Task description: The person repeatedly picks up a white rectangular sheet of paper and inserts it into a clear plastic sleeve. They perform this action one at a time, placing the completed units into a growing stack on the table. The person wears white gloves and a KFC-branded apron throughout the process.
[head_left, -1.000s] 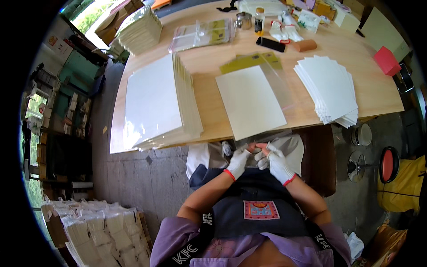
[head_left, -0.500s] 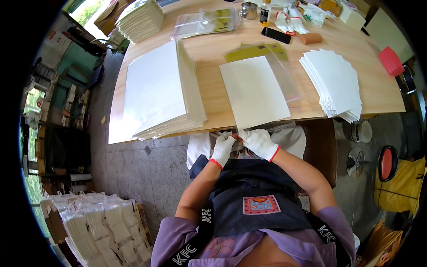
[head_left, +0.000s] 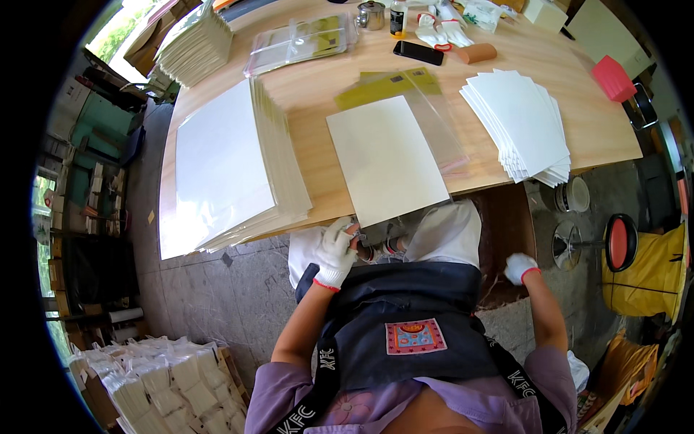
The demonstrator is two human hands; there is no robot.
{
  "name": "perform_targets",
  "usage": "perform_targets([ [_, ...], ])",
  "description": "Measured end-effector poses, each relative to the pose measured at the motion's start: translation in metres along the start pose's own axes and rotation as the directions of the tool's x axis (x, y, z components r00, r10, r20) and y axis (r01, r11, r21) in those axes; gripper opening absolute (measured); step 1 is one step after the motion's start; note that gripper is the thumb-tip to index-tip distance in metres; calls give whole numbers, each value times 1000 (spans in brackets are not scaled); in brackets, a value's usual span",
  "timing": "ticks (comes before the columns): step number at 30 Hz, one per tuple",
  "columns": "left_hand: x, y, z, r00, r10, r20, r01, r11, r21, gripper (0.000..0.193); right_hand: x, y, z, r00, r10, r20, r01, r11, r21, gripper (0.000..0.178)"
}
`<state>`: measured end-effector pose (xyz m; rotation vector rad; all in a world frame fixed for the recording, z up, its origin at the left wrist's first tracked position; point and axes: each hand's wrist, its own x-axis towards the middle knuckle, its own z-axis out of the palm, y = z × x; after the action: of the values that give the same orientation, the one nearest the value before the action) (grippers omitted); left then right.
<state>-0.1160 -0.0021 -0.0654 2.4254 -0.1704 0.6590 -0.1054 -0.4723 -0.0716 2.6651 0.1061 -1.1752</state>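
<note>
My left hand (head_left: pixel 335 253), in a white knit glove with a red cuff, is at the table's front edge. Its fingers are curled in beside the lower left corner of a cream-white sheet (head_left: pixel 387 159); what they pinch, if anything, is too small to tell. That sheet lies over a clear plastic sleeve (head_left: pixel 442 137) and juts past the edge. Out to the right, beside my lap and over a brown box-like surface (head_left: pixel 506 228), my gloved right hand (head_left: pixel 520 268) is closed; anything inside it is hidden.
A thick stack of sleeved white sheets (head_left: pixel 224 159) stands at left, a fanned pile of white sheets (head_left: pixel 522 126) at right. Olive-green sheets (head_left: pixel 376 88), a black phone (head_left: pixel 418 52), a brown cylinder (head_left: pixel 477 53) and spare gloves (head_left: pixel 441 32) lie farther back. A red-seated stool (head_left: pixel 620 242) is at right.
My hands were together at the sheet's front edge. My right hand has swung away to the right and down; my left stays near the sheet's corner. The view has shifted slightly.
</note>
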Motion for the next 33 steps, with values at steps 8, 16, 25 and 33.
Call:
perform_targets([
  [8,19,0,7,976,217,29,-218,975,53,23,2,-132,-148,343,-376,-861,652,755,-69,33],
  [16,20,24,23,674,-722,154,665,502,-553,17,22,-164,-153,460,107,-881,470,813,344,23],
  [25,51,56,-19,733,-581,354,547,193,-815,34,25,-151,-127,862,-7,-506,495,224,840,35],
  [33,57,73,-192,886,-453,-103,349,796,-495,25,-28,-235,-191,598,-620,-507,333,-383,862,17],
])
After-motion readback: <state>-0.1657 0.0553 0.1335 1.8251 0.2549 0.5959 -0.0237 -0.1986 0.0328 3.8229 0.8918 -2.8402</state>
